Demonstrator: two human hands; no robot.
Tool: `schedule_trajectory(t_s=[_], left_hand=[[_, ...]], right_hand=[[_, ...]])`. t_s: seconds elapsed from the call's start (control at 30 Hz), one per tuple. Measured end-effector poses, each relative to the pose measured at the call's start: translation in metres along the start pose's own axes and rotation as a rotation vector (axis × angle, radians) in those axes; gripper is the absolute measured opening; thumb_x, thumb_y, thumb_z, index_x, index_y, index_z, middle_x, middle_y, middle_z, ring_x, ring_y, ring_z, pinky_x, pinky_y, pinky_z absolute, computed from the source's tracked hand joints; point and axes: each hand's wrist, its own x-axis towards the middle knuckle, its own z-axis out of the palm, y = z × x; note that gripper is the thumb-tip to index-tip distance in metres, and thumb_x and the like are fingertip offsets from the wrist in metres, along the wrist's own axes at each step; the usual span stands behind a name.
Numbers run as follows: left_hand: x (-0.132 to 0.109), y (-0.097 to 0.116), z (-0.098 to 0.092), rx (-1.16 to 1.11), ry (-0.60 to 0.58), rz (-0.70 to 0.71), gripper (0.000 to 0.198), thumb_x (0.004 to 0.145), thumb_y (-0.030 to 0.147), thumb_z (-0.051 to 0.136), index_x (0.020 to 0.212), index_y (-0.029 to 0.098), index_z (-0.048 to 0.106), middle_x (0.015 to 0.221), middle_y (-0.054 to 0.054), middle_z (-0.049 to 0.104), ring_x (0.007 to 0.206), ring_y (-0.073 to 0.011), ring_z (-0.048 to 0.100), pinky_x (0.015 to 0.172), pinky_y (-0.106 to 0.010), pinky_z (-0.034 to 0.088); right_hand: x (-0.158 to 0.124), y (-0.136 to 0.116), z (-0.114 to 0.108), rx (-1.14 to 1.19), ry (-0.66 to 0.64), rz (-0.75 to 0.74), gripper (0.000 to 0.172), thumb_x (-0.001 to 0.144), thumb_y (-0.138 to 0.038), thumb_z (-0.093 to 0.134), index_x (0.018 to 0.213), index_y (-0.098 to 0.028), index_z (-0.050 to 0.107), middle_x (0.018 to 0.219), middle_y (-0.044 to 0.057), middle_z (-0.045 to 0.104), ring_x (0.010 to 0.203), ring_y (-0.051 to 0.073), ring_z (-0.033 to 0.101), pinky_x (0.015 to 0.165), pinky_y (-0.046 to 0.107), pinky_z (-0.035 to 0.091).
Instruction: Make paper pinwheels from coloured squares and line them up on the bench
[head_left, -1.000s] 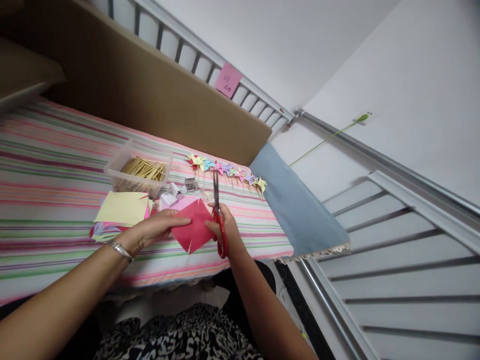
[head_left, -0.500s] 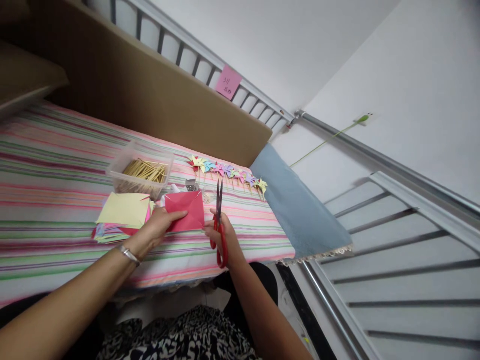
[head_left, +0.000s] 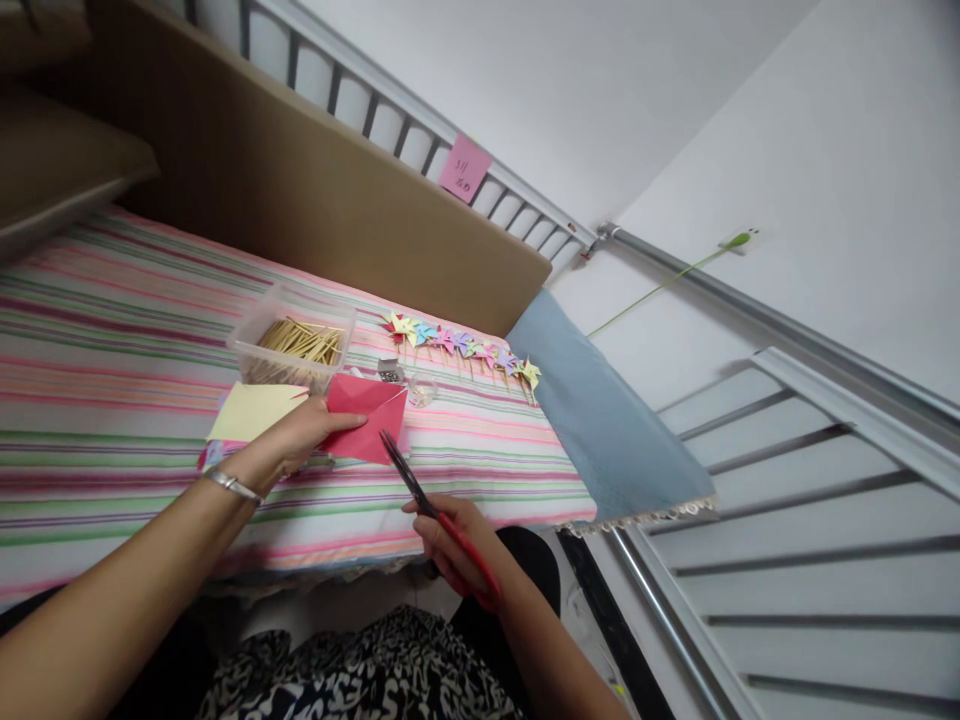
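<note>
My left hand (head_left: pixel 309 432) pinches the left part of a red square of paper (head_left: pixel 379 425), its thumb lying on top. Slits run inward from the upper corners of the square. Red-handled scissors (head_left: pixel 412 482) are gripped in my right hand (head_left: pixel 454 540), their blades pointing up and left. The blade tips overlap the paper's lower right area in view; whether they touch it I cannot tell. Under my left wrist lies a stack of coloured paper squares (head_left: pixel 251 412), with a pale yellow one on top.
A clear plastic box (head_left: pixel 244 345) of thin wooden sticks stands behind the stack. Beyond the red paper are a small box of metal bits (head_left: pixel 390 370) and a round clear container (head_left: pixel 422 391). A row of paper pinwheels (head_left: pixel 469 348) lies before a brown board (head_left: pixel 337 190).
My right hand has moved down and turned the scissors from upright to slanting left, their tips now over the red paper. The red paper has shifted slightly and rotated in my left hand.
</note>
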Motion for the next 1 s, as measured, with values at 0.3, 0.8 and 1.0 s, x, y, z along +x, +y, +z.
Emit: schedule_trajectory(t_s=[0.3,0.8,1.0], left_hand=[[0.0010,0.0002,-0.0012,-0.019,-0.028,-0.010,0.033,0.055,0.028,0.081,0.085,0.016,0.071,0.087,-0.009,0.075,0.073,-0.0235,0.068,0.067,-0.032,0.054],[-0.0012,-0.0004,0.0008,-0.067,-0.085,0.014,0.031,0.059,0.023,0.079,0.088,0.017,0.071,0.091,-0.007,0.075,0.076,-0.0211,0.068,0.075,-0.032,0.052],[-0.0004,-0.0008,0.0006,-0.089,-0.087,0.019,0.031,0.057,0.023,0.081,0.086,0.018,0.072,0.090,-0.008,0.075,0.075,-0.0225,0.068,0.073,-0.033,0.053]], right_hand=[[0.0016,-0.0012,0.0039,-0.018,0.018,0.030,0.041,0.081,-0.046,0.059,0.108,-0.015,0.063,0.051,-0.007,0.046,0.032,0.003,0.034,0.034,0.016,0.025],[0.0047,-0.0032,0.0092,-0.028,0.072,0.024,0.040,0.077,-0.046,0.063,0.102,-0.015,0.065,0.050,-0.007,0.042,0.039,0.005,0.032,0.039,0.019,0.025],[0.0040,-0.0048,0.0091,-0.047,0.079,0.008,0.036,0.077,-0.043,0.062,0.100,-0.016,0.065,0.051,-0.006,0.041,0.042,0.007,0.033,0.041,0.020,0.025]])
